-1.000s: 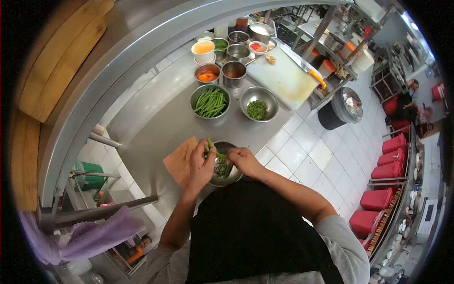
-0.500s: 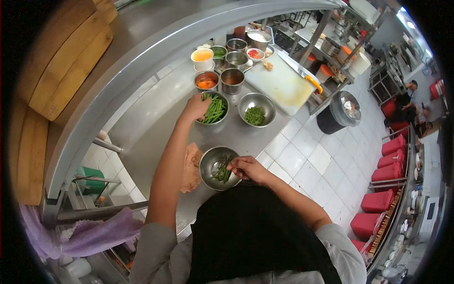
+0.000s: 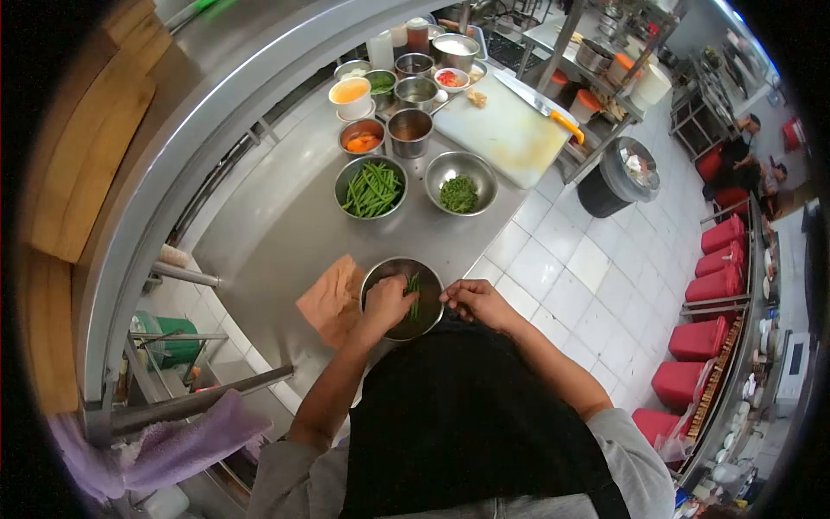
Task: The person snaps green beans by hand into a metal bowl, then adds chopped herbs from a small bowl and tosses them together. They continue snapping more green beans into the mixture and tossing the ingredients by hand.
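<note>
A small steel bowl stands at the counter's near edge with several green beans in it. My left hand reaches down into this bowl, fingers curled over the beans. My right hand rests at the bowl's right rim, fingers pinched together; what it holds is too small to tell. Farther back sits a bigger bowl of long green beans, and to its right a bowl of chopped greens.
An orange cloth lies left of the near bowl. Several small containers and cups crowd the back of the steel counter. A white cutting board with an orange-handled knife lies at right. A bin stands on the tiled floor.
My left hand came back from the far bowl of long beans and now sits in the near bowl. My right hand stayed at the rim.
</note>
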A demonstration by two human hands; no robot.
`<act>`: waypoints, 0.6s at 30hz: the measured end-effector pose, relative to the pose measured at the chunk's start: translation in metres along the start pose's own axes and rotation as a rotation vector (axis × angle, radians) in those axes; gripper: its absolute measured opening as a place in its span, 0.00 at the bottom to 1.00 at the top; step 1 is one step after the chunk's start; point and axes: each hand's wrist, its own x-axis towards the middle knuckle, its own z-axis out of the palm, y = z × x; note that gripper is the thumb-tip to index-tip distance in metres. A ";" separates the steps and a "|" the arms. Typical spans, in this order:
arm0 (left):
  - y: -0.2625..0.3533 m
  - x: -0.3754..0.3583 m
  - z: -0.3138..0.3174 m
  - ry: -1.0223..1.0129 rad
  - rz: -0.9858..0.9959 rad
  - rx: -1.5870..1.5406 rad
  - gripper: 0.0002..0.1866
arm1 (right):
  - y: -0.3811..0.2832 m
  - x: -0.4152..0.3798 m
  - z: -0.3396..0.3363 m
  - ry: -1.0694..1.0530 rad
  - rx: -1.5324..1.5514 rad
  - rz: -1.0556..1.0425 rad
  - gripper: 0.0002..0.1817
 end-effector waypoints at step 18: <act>-0.015 -0.016 -0.023 -0.075 0.165 -0.680 0.08 | -0.059 0.034 0.033 0.035 -0.818 -0.663 0.11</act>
